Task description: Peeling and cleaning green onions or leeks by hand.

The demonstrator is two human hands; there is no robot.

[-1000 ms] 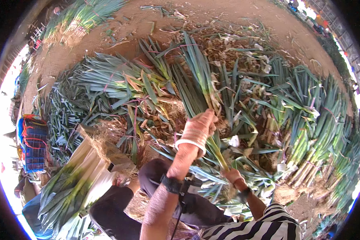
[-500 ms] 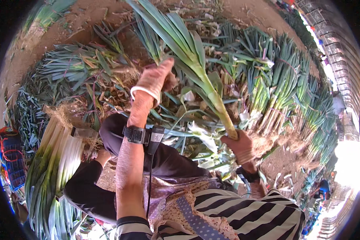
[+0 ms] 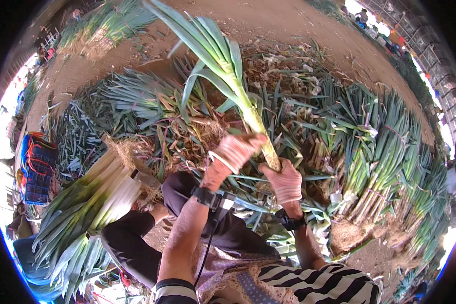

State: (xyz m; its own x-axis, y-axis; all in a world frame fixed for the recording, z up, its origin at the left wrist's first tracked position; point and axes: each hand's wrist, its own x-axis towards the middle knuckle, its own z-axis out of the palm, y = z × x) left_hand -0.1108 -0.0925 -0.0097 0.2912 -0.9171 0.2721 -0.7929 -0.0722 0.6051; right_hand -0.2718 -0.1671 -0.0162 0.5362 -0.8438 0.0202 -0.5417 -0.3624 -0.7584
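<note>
A leek [image 3: 243,101] slants up and away in front of me, its green leaves fanning out at the far end. My right hand [image 3: 283,181], in a pale glove with a ribbed cuff, is closed around the base of its stalk. My left hand [image 3: 238,151], gloved too, lies against the lower stalk just above the right one, fingers crossing it and slightly blurred. A loosened outer leaf [image 3: 190,91] hangs off the stalk's left side. At my left lies a stack of leeks [image 3: 86,187] with pale stems and roots pointing away from me.
Tied bundles of leeks [image 3: 385,162] stand at the right, roots toward me. Another leafy heap [image 3: 137,96] lies at the far left, and a blue crate [image 3: 39,169] with orange cord stands at the left edge. Stripped leaves [image 3: 268,220] litter the ground near my knees.
My left hand has come down and right onto the leek's lower stalk. The right hand and the leek's base have shifted slightly left. A leaf now hangs away from the stalk. The view has moved.
</note>
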